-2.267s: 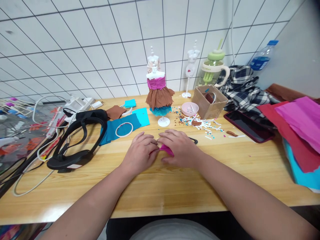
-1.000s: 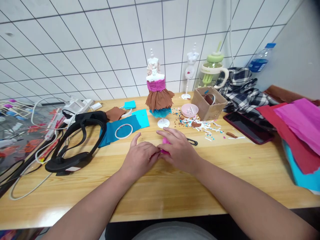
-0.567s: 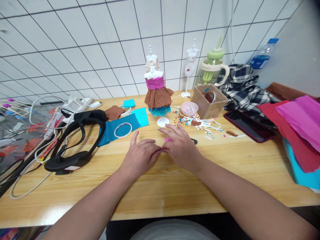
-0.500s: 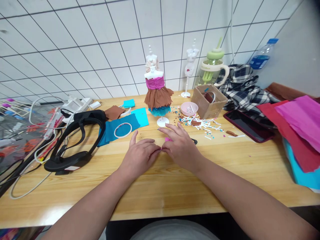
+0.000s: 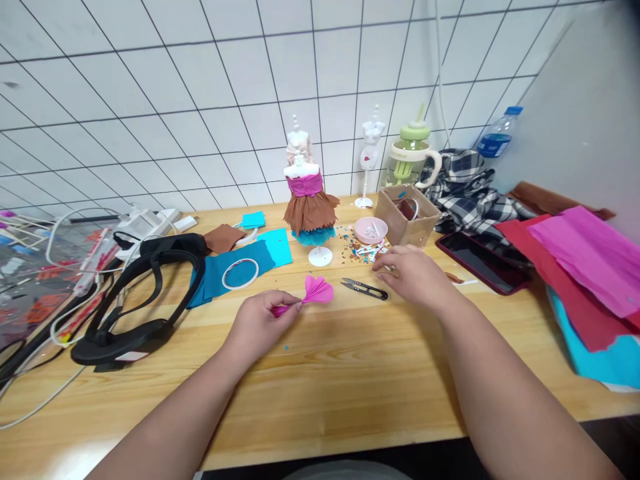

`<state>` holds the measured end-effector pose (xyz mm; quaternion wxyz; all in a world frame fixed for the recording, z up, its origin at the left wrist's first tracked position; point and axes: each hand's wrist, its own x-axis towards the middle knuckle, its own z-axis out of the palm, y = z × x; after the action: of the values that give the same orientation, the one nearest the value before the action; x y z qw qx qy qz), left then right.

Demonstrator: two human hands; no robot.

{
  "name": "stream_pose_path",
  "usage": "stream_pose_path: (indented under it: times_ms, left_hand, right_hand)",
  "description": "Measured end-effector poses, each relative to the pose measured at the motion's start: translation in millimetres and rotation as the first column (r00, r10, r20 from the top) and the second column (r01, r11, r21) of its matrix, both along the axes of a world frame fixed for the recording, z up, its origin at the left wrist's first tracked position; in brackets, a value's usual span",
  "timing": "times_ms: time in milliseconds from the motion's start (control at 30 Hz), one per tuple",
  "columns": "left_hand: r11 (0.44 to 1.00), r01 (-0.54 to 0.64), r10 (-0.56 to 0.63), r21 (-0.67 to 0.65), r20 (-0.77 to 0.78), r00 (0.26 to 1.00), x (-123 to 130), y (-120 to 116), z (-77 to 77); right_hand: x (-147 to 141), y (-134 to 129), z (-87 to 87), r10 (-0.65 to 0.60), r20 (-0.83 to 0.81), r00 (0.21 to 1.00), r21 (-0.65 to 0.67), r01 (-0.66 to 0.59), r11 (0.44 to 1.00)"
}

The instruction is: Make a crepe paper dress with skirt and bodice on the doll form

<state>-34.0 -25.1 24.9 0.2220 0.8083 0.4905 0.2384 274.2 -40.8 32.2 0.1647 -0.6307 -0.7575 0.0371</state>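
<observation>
My left hand (image 5: 263, 321) pinches a gathered piece of pink crepe paper (image 5: 319, 290) at its narrow middle. One end fans out past the fingertips, while the other lies partly under the hand. My right hand (image 5: 419, 277) is over the scattered white paper strips (image 5: 369, 252), fingers curled together; what is between them is too small to make out. Black thread snips (image 5: 365, 289) lie on the table between my hands. Behind them stands a mini dress form (image 5: 311, 200) in a pink top and a brown and blue ruffled skirt.
A pink bowl (image 5: 371, 230) and a cardboard box (image 5: 407, 217) stand behind my right hand. At right are a phone (image 5: 483, 262) and colored paper sheets (image 5: 575, 280). A black headset strap (image 5: 145, 300), white ring (image 5: 240, 274) and blue paper (image 5: 210, 283) lie left.
My hands have come apart. The right one has moved right to the paper strips, uncovering the snips, and the left keeps the pink paper. The view has shifted slightly.
</observation>
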Motion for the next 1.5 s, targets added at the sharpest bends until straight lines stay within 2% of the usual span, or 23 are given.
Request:
stream_pose_path:
  times_ms: [100,233,367,1067,1167,1233,1267,1300,1367,1433,1500]
  left_hand:
    - [0.996,-0.021,0.023,-0.085,0.022,0.999,3.2,-2.7,0.5]
    - [0.996,-0.019,0.020,-0.093,0.008,1.000,7.0,-6.3,1.2]
    - [0.997,-0.019,0.019,-0.080,-0.007,1.000,7.0,-6.3,0.9]
    - [0.983,-0.021,0.030,-0.185,0.047,0.998,9.4,-7.4,1.8]
    - [0.971,-0.034,0.064,-0.238,0.117,0.991,10.2,-5.8,2.5]
    - [0.953,-0.056,0.113,-0.297,0.181,0.977,11.6,-3.9,2.7]
    - [0.941,-0.063,0.142,-0.333,0.219,0.965,12.6,-3.0,2.6]
    - [0.928,-0.064,0.170,-0.368,0.263,0.950,13.8,-2.2,2.3]
    - [0.907,-0.043,0.208,-0.419,0.358,0.910,16.8,-1.7,1.5]
    - [0.899,-0.023,0.225,-0.436,0.419,0.880,20.0,-2.8,0.7]
    - [0.902,-0.027,0.234,-0.431,0.435,0.869,22.7,-5.1,0.7]
  right_hand:
    - [17.2,5.6,-7.2,-0.019,0.102,0.995,-0.064,0.026,0.998]
    - [4.9,7.8,-13.3,0.008,0.121,0.993,-0.070,0.000,0.998]
    - [-7.2,8.2,-14.7,-0.034,0.154,0.988,-0.041,0.041,0.998]
    - [-4.5,14.2,-24.4,-0.064,0.187,0.980,-0.061,0.077,0.995]
    - [-10.4,11.3,-18.2,-0.071,0.104,0.992,-0.004,0.072,0.997]
    - [-24.1,4.8,-8.7,-0.076,-0.106,0.991,0.090,0.086,0.992]
    - [-34.5,-0.1,-3.2,-0.068,-0.266,0.961,0.143,0.109,0.984]
    - [-46.9,-5.8,2.0,-0.043,-0.437,0.898,0.162,0.126,0.979]
    - [-74.5,-17.9,9.1,-0.024,-0.725,0.688,0.039,0.077,0.996]
    - [-99.8,-27.4,9.1,-0.083,-0.875,0.477,-0.126,-0.057,0.990]
    - [-117.1,-31.2,2.2,-0.111,-0.926,0.362,-0.176,-0.151,0.973]
